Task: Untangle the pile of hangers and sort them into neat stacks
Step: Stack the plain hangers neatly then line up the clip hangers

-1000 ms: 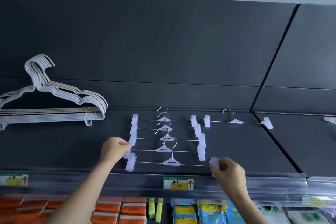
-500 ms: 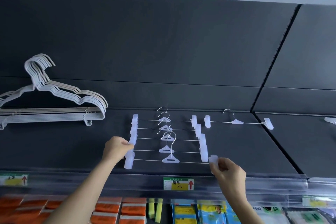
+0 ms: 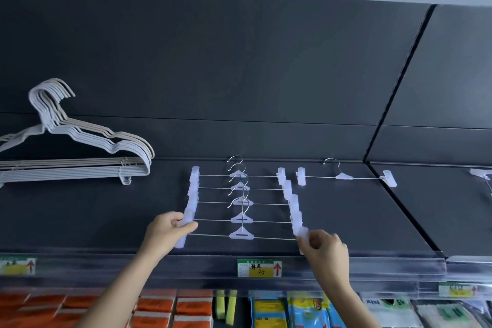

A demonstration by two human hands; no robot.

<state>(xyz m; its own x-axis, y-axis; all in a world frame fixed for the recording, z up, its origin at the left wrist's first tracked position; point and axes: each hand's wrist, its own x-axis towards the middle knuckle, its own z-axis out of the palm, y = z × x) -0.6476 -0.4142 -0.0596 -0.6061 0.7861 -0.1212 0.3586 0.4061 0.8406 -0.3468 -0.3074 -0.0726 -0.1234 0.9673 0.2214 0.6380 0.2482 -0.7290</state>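
Note:
Several clear clip hangers [image 3: 241, 204] lie in an overlapping row on the dark shelf [image 3: 346, 221], hooks pointing back. My left hand [image 3: 166, 231] pinches the left clips of the nearest ones. On the other side, my right hand [image 3: 323, 249] grips the right clip of the nearest clip hanger [image 3: 241, 234]. One more single clip hanger [image 3: 344, 176] lies apart to the right. A neat stack of white and beige coat hangers [image 3: 80, 157] rests at the left.
Another clip [image 3: 479, 173] shows at the far right edge. A clear plastic lip with price labels [image 3: 259, 268] runs along the shelf's front. Below it hang orange packs [image 3: 154, 306] and blue and yellow packets [image 3: 290, 311]. A dark back panel rises behind the shelf.
The nearest clip hanger has slid back toward the row, closing the gap. Both hands moved with it, and the left hand now pinches the left clips.

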